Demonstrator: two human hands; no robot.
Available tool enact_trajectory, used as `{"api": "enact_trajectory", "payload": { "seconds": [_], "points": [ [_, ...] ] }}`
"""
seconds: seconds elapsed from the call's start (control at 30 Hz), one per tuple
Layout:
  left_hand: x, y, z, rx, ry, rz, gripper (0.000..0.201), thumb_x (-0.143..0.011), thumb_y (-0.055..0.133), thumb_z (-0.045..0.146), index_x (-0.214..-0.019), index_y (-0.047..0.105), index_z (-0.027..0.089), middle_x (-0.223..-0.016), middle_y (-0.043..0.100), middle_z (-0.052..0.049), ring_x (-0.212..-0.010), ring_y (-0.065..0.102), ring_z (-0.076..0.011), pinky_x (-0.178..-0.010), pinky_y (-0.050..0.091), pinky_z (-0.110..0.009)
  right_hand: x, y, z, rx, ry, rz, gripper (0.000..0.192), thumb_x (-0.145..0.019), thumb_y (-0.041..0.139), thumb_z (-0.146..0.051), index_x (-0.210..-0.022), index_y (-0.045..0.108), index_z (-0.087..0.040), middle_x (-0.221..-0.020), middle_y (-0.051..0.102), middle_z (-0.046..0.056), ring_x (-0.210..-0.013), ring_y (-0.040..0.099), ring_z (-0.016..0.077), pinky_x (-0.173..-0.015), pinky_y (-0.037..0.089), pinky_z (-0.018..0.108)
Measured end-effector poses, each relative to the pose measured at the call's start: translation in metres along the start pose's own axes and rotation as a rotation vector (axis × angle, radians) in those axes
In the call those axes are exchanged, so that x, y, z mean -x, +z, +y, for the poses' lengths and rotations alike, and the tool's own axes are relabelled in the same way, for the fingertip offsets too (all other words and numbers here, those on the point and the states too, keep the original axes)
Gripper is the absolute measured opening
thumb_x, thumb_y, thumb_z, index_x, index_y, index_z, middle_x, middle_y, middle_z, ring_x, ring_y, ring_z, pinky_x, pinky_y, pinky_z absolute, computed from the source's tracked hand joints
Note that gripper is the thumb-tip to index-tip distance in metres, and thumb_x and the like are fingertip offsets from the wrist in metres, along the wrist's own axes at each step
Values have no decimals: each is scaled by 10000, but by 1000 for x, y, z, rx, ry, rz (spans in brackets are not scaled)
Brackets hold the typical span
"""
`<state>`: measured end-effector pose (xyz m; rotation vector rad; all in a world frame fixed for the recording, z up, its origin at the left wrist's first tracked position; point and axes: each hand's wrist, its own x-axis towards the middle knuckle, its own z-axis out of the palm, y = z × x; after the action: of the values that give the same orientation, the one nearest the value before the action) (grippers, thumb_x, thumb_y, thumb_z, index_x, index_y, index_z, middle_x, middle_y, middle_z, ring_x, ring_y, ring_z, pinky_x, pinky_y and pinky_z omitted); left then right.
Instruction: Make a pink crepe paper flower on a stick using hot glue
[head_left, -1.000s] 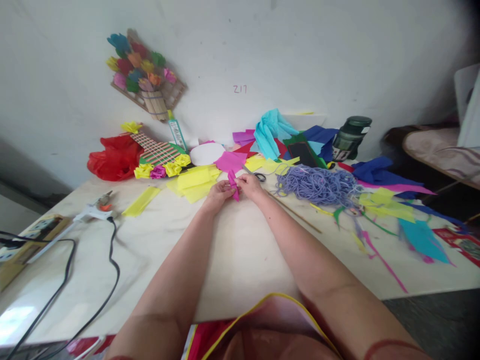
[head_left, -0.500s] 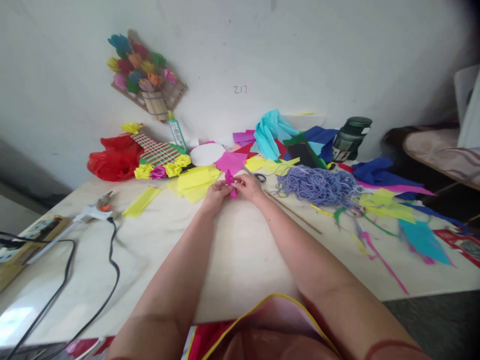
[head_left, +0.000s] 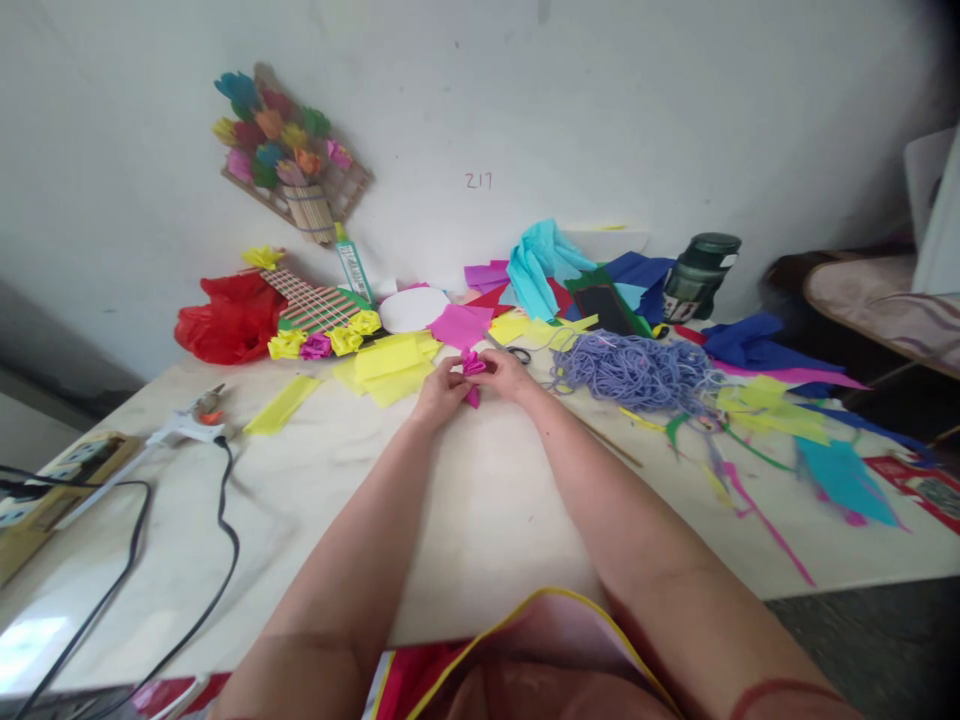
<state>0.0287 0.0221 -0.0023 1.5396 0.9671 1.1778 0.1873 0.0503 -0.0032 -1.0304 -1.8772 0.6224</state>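
My left hand (head_left: 441, 391) and my right hand (head_left: 504, 374) meet over the middle of the pale table (head_left: 480, 500). Together they pinch a small folded piece of pink paper (head_left: 472, 372), bunched at its top like a small flower. Yellow paper sheets (head_left: 390, 362) lie just behind my left hand. A pair of scissors (head_left: 516, 352) sits just behind my right hand. A thin wooden stick (head_left: 600, 436) lies to the right of my right forearm.
A heap of purple yarn (head_left: 637, 370) lies right of my hands, with coloured paper scraps (head_left: 780, 410) beyond. A glue gun (head_left: 187, 425) and black cable (head_left: 225, 520) lie at left by a power strip (head_left: 52, 475). A red bag (head_left: 229, 315), a dark jar (head_left: 697, 275) and a paper-flower wall piece (head_left: 289, 150) stand at the back.
The pink paper went from a flat folded strip to a bunched shape between my fingers. Both hands shifted slightly away from me.
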Motion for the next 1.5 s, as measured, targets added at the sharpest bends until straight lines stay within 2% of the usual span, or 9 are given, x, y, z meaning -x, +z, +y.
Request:
{"api": "enact_trajectory", "payload": {
  "seconds": [0.27,0.47,0.53,0.73,0.87,1.0,1.23,1.37,1.5],
  "points": [
    [3,2,7,-60,-43,-9,374,-619,702,195,-965,568,150,-658,691,-19,-581,611,-133,-571,424,-226,-2,1,-1,49,7,59,116,-655,673,-230,-618,581,-170,-607,537,-32,-598,521,113,-584,403,237],
    [4,3,9,29,-46,-26,428,-605,742,257,-980,570,142,-664,687,-28,-591,625,-147,-579,440,-234,-3,1,-9,77,123,117,122,-639,686,-250,-606,598,-172,-588,583,-15,-582,528,123,-564,421,247],
    [4,3,10,91,-58,-44,458,-602,752,297,-985,558,137,-663,683,-30,-591,632,-155,-582,452,-242,-4,5,-10,-29,176,115,146,-639,691,-291,-617,611,-171,-571,590,-15,-566,534,124,-550,437,250],
    [6,4,13,170,-82,-118,498,-631,736,364,-1016,525,129,-698,689,-60,-611,650,-176,-530,453,-237,0,10,-22,-537,393,34,256,-587,733,-382,-623,602,-165,-509,566,-13,-468,497,114,-465,432,265],
    [7,5,16,180,-107,-125,493,-631,741,360,-1004,522,122,-711,695,-69,-619,660,-176,-557,474,-245,3,5,-32,-646,456,51,322,-493,786,-383,-606,591,-154,-514,572,-19,-462,471,88,-471,418,251],
    [9,5,18,188,-130,-96,475,-638,742,376,-977,529,121,-705,697,-70,-615,664,-177,-604,506,-273,4,6,-36,-673,455,82,351,-444,801,-389,-625,612,-155,-520,584,-23,-472,476,82,-472,414,238],
    [6,4,11,180,-120,-116,481,-634,752,403,-954,543,110,-686,697,-76,-633,669,-174,-614,506,-263,5,4,-34,-674,495,68,331,-464,794,-398,-547,566,-173,-413,468,-71,-393,376,46,-391,320,210],
    [8,3,12,203,-121,-160,483,-655,745,382,-993,531,112,-738,707,-85,-687,678,-179,-644,504,-264,6,-3,-33,-723,502,14,364,-457,806,-361,-504,495,-178,-357,386,-88,-348,277,26,-332,170,196],
    [8,4,13,213,-129,-196,478,-650,751,373,-984,527,116,-769,710,-92,-682,677,-177,-654,506,-271,6,-7,-30,-787,488,-64,392,-466,804,-322,-487,442,-173,-357,366,-89,-339,248,15,-334,122,200]
  ]
}}
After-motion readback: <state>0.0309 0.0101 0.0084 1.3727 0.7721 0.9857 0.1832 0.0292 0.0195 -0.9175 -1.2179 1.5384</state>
